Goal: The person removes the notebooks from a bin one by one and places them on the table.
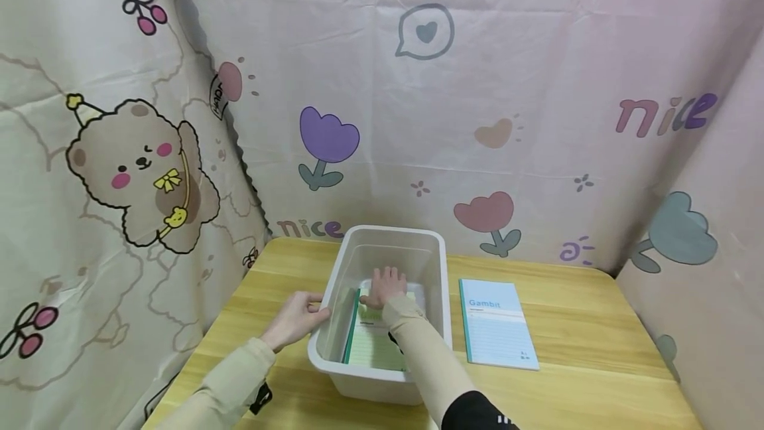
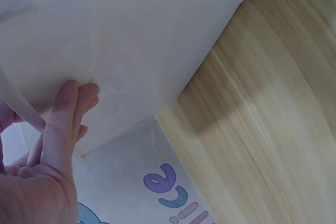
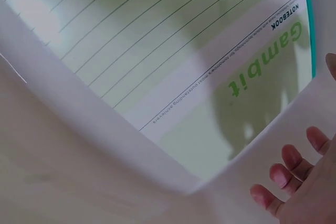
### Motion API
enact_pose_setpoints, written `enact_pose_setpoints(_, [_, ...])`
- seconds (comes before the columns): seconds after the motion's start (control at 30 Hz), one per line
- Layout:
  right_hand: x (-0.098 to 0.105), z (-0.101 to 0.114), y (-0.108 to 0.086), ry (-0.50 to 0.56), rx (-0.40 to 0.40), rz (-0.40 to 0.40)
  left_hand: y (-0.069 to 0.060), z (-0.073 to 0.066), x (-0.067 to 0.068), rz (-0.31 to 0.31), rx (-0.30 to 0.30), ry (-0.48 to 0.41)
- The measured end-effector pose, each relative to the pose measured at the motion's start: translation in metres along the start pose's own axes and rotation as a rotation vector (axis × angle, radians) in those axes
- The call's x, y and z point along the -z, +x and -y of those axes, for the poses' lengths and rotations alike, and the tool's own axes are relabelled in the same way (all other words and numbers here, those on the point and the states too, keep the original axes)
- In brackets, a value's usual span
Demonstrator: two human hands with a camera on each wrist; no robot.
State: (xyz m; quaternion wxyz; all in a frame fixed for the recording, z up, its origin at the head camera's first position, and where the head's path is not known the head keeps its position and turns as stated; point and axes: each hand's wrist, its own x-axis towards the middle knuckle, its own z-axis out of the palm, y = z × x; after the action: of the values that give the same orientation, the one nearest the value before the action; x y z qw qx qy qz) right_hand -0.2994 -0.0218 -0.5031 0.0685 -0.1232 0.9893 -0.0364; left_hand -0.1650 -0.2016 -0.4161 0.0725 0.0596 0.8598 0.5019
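Note:
A white plastic bin stands on the table. At its left side my left hand grips the rim, its fingers lying along the outer wall in the left wrist view. Inside the bin lies a light green notebook with a darker green spine. In the right wrist view its ruled cover reads "Gambit". My right hand reaches into the bin over the far end of this notebook, fingers apart and holding nothing. Whether it touches the notebook or the bin wall I cannot tell.
A light blue Gambit notebook lies flat on the wooden table, right of the bin. Behind the table hangs a printed cloth, close to the bin's far end. Another patterned cloth hangs along the left side.

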Motion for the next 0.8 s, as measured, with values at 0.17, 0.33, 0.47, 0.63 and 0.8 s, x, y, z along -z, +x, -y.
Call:
enact_pose_setpoints(0.17, [-0.0038, -0.0048, 0.0033, 0.036, -0.01, 0.01, 0.0009, -0.0017, -0.0013, -0.007, 0.002, 0.001])
enact_pose_setpoints(0.33, [-0.0057, -0.0057, 0.0047, 0.042, -0.018, 0.03, 0.0004, -0.0018, -0.0015, -0.019, 0.01, 0.007])
enact_pose_setpoints(0.47, [-0.0063, -0.0066, 0.0058, 0.041, -0.026, 0.033, 0.0007, -0.0014, -0.002, -0.025, 0.02, 0.009])
enact_pose_setpoints(0.63, [-0.0069, -0.0077, 0.0068, 0.03, -0.034, 0.047, 0.0015, -0.0003, -0.0017, -0.02, 0.017, 0.006])
enact_pose_setpoints(0.8, [-0.0074, -0.0086, 0.008, 0.018, -0.032, 0.048, 0.0018, -0.0002, -0.0008, -0.013, 0.007, 0.003])
